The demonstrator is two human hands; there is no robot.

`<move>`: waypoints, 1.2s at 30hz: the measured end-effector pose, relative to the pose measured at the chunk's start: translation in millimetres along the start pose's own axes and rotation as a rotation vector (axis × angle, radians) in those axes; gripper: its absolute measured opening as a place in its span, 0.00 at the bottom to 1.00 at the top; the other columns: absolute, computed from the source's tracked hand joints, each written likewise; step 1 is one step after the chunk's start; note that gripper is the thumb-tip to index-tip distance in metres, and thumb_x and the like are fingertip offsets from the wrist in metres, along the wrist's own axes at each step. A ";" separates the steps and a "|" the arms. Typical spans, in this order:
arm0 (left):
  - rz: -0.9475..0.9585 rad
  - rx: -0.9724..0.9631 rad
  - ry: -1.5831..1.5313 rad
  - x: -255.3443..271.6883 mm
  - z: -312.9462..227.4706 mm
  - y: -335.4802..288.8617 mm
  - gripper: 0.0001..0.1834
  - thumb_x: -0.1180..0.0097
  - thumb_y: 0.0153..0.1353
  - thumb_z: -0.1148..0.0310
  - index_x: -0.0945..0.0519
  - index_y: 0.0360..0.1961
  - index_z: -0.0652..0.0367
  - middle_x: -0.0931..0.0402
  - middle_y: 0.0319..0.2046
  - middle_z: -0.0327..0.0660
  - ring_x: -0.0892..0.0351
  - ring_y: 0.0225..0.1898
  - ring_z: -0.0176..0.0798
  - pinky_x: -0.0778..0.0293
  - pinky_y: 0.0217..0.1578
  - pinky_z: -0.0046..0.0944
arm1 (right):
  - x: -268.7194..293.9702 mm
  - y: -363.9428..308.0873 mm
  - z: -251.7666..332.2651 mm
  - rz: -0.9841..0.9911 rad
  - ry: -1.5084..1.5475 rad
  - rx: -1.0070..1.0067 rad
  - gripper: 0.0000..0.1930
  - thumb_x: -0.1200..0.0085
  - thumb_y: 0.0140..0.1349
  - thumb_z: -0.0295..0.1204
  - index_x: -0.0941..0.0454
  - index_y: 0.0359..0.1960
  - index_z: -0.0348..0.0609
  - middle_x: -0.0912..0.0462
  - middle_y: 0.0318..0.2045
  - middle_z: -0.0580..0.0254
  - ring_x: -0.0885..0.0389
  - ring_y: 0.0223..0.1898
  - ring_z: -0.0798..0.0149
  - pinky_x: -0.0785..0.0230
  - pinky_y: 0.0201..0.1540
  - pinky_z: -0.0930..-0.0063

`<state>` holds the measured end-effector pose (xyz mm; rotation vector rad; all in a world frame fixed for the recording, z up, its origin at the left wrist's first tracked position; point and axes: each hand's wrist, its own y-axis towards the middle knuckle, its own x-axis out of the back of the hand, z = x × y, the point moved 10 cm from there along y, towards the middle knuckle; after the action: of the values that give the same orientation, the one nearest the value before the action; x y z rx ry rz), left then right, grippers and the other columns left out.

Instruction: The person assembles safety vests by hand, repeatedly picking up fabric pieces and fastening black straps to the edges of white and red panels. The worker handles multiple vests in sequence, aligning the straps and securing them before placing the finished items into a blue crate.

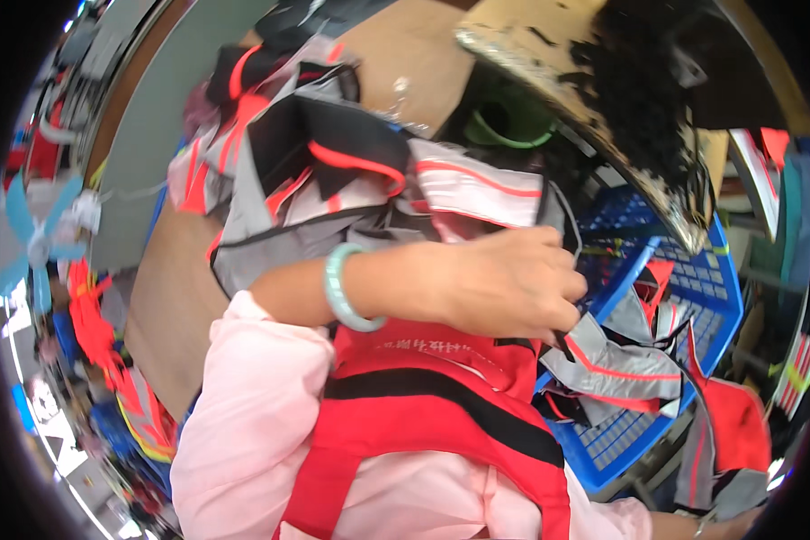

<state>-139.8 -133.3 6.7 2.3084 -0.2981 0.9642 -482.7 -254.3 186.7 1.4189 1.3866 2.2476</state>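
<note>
My left hand (517, 281), with a pale green bangle (340, 286) on its wrist, reaches across the front of my red apron (432, 405). Its fingers are curled closed; what they may hold is hidden beneath them. Just below the fingertips lies a grey fabric piece with red trim (625, 364), over the edge of a blue plastic basket (603, 454). At the lower right rim my right hand (736, 526) shows only in part, close to the bottom of a red and grey fabric piece (733, 418). Its fingers are too cut off and blurred to read.
A heap of grey, black and red-trimmed fabric (333, 153) covers part of the brown tabletop (166, 306) ahead. Beyond stand a green bin (513, 126) and a worn board (531, 36) with dark scraps. A blue fan (40, 238) and orange garments (94, 315) are at left.
</note>
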 end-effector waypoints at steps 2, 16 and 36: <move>-0.130 0.031 0.052 -11.1 -1.2 -8.8 0.07 0.43 0.47 0.66 0.28 0.20 0.54 0.32 0.26 0.36 0.30 0.30 0.37 0.37 0.34 0.36 | -95.5 -13.4 66.4 0.473 0.304 -0.005 0.22 0.41 0.53 0.36 0.27 0.45 0.32 0.21 0.40 0.48 0.25 0.41 0.52 0.33 0.46 0.61; -0.815 0.539 0.242 31.7 -1.1 -198.0 0.12 0.41 0.53 0.75 0.22 0.40 0.62 0.26 0.41 0.49 0.25 0.45 0.51 0.28 0.46 0.44 | -268.4 -108.5 236.4 0.904 0.606 0.184 0.06 0.43 0.56 0.25 0.24 0.33 0.35 0.23 0.25 0.55 0.28 0.26 0.55 0.38 0.29 0.66; -1.256 1.335 -0.718 -59.7 19.7 -416.7 0.29 0.57 0.68 0.47 0.27 0.51 0.65 0.25 0.49 0.47 0.27 0.54 0.44 0.34 0.55 0.42 | -256.6 -30.3 206.3 0.548 0.785 0.019 0.12 0.50 0.66 0.26 0.23 0.46 0.30 0.19 0.35 0.66 0.27 0.36 0.75 0.36 0.44 0.83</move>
<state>3.9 181.0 -234.5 2.9068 1.8084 -0.5715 -193.7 -248.1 26.2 1.0296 1.2666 3.4050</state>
